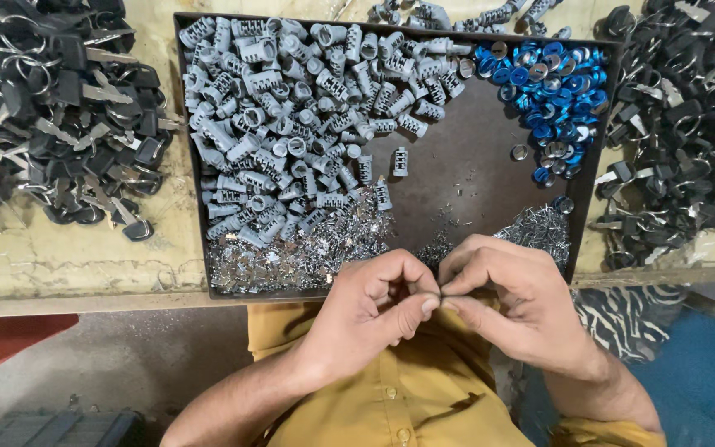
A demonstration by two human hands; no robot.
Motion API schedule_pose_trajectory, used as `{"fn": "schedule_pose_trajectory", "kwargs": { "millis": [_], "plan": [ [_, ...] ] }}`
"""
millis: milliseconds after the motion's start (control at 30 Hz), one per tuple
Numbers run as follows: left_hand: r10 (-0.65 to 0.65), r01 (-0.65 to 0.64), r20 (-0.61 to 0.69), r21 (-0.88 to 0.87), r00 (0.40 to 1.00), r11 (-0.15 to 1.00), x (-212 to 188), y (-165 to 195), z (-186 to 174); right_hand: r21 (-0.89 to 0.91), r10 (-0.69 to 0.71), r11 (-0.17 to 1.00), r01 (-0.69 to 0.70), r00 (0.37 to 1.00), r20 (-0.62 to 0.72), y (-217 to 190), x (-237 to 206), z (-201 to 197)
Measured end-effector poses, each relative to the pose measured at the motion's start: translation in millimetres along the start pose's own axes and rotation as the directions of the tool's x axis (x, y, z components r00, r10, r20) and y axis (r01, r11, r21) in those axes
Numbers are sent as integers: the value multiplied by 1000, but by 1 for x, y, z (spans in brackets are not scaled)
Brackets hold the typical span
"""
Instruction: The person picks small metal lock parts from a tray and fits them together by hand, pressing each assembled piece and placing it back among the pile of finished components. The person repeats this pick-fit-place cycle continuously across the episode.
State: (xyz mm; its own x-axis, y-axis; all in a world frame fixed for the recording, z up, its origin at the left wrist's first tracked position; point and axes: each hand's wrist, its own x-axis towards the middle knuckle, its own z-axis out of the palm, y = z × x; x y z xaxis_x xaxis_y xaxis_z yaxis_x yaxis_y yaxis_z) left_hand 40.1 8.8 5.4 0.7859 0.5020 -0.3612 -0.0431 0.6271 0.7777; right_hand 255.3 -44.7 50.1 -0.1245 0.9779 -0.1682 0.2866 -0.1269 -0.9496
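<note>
Grey lock cylinders [291,116] filling tray [457,178] | my left hand [378,310] and right hand [511,302] are pinching something tiny, unidentifiable | I'm keeping fingertips tight, steady.

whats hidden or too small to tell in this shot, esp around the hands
- What the left hand and right hand pinch between them: head view, covered by the curled fingertips.
- Near edge of the dark tray: head view, hidden behind both hands.
- Tiny silver metal bits: too small to tell their shape.
- Black keys: pile cut off by the left and top edges.
- Blue rings: too small to show detail.
</note>
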Motion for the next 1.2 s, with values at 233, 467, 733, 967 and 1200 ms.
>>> {"fn": "schedule_pose_trajectory", "kwargs": {
  "millis": [233, 467, 733, 967, 1200],
  "plan": [
    [-63, 58, -32, -127, 998, 990, 2, -6, 1, -408, -46, 913, -25, 986, -162, 1, 23, -18],
    [-83, 74, -34, -210, 996, 975, 2, -8, -5, -810, -227, 587, -4, 959, -169, 11, 48, -18],
    [-61, 54, -33, -186, 998, 981, 1, -9, -8, -835, -228, 550, 10, 964, -138, 15, 52, -18],
    [-35, 29, -40, -132, 999, 991, -1, -8, -6, -656, -141, 733, -178, 905, -402, 9, 1, -34],
    [36, -40, -33, -119, 999, 992, -2, -6, -5, -798, -37, 535, -279, 935, -352, 7, -36, -41]
  ]
}}
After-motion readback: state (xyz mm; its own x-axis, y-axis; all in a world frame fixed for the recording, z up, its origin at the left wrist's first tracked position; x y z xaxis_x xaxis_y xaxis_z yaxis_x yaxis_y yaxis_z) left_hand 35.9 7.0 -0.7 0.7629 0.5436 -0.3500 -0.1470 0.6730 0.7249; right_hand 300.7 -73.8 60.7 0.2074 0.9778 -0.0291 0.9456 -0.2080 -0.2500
